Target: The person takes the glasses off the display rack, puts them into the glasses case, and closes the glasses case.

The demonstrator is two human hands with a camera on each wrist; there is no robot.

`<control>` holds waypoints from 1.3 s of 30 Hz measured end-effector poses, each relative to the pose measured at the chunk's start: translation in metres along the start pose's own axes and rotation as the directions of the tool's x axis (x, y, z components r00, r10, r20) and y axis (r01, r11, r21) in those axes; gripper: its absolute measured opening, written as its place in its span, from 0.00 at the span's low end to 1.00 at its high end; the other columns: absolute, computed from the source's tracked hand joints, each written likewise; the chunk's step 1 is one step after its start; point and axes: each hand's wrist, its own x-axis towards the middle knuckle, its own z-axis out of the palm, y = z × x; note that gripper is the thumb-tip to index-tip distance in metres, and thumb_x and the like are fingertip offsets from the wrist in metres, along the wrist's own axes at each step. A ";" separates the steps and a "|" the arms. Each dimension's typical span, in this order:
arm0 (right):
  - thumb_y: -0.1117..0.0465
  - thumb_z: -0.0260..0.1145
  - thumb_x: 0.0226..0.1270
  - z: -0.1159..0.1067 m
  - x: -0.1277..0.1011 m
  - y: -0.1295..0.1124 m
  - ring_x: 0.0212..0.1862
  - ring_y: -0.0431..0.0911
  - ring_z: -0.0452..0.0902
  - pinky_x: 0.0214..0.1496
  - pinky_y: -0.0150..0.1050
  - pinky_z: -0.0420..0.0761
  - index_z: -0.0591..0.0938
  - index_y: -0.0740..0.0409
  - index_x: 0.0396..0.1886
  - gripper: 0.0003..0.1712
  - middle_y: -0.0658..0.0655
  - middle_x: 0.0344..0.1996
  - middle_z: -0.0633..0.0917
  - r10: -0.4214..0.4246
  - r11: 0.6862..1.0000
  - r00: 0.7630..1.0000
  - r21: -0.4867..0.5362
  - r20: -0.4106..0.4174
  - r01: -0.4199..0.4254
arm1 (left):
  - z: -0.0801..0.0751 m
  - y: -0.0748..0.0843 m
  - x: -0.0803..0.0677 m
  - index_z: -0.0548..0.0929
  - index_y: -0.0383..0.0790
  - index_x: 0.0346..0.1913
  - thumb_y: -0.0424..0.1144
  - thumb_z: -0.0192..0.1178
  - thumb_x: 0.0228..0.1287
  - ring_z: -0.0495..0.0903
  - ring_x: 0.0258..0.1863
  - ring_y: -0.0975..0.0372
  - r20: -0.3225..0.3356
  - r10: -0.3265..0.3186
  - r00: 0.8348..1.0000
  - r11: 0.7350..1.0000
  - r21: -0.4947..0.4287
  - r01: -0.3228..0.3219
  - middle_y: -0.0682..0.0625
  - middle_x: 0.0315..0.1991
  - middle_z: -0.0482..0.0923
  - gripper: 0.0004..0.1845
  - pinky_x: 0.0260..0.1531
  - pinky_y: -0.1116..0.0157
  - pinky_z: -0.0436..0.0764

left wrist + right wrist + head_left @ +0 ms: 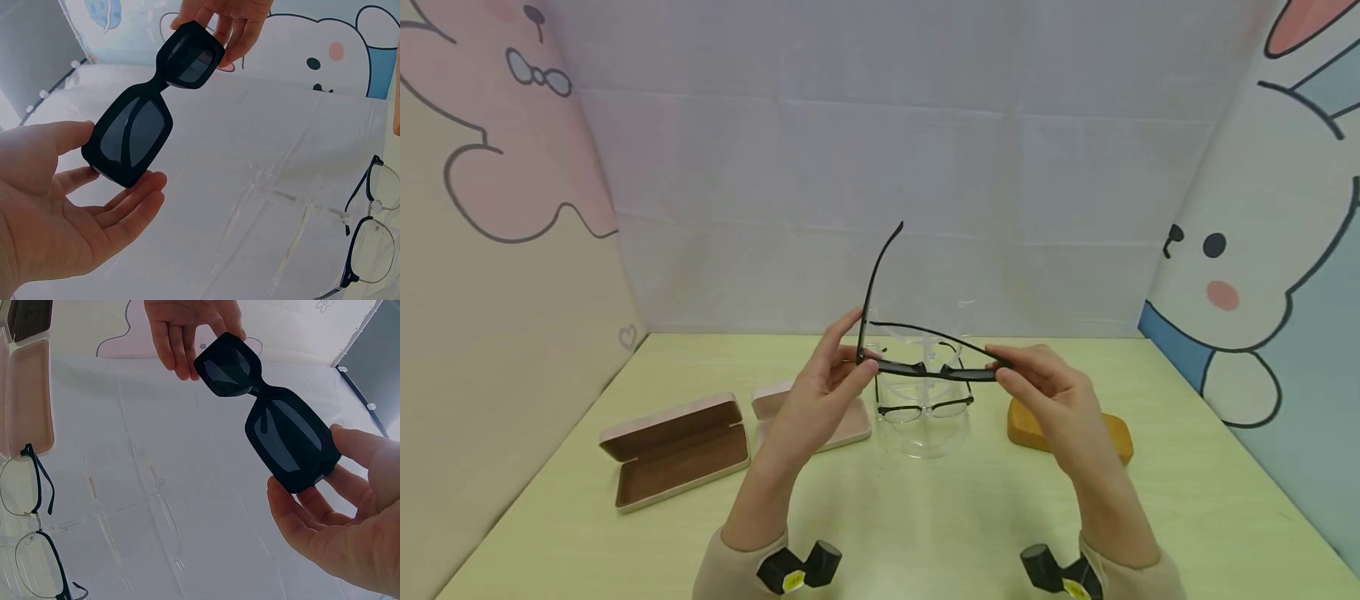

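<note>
Black square-framed sunglasses (925,369) hang in the air above the middle of the pale green table (925,517). My left hand (861,354) pinches their left end between thumb and fingers. My right hand (1003,367) pinches the right end. One temple sticks up and away; the other lies folded across behind the frame. The left wrist view shows the dark lenses of the sunglasses (137,128) face on, with my left hand (119,159) at one end and my right hand (219,25) at the other. In the right wrist view, the sunglasses (275,419) sit in my right hand (309,462).
Just behind the hands, a clear acrylic stand (925,433) carries thin-rimmed glasses (925,408). An open pink case (673,450) lies at the left. A second pink case (850,421) is partly hidden by my left hand. A tan case (1112,433) lies at the right. Printed walls enclose the table.
</note>
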 end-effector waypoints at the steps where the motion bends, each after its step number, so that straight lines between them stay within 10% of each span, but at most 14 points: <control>1: 0.68 0.57 0.65 0.000 0.000 0.000 0.47 0.38 0.76 0.50 0.25 0.74 0.75 0.70 0.53 0.17 0.54 0.42 0.76 0.003 1.000 1.000 -0.009 0.001 -0.003 | 0.000 0.000 0.000 0.56 0.71 0.65 0.41 0.53 0.66 0.76 0.46 0.59 0.000 -0.003 1.000 1.000 0.000 0.003 0.46 0.48 0.72 0.30 0.53 0.58 0.71; 39: 0.70 0.56 0.64 -0.002 0.000 -0.001 0.44 0.41 0.72 0.45 0.26 0.74 0.78 0.67 0.50 0.15 0.54 0.42 0.77 -0.067 0.994 0.997 -0.087 0.049 0.071 | -0.002 0.002 0.001 0.57 0.63 0.67 0.35 0.52 0.66 0.75 0.49 0.59 0.040 0.028 0.999 0.980 -0.199 -0.019 0.38 0.50 0.71 0.31 0.55 0.63 0.72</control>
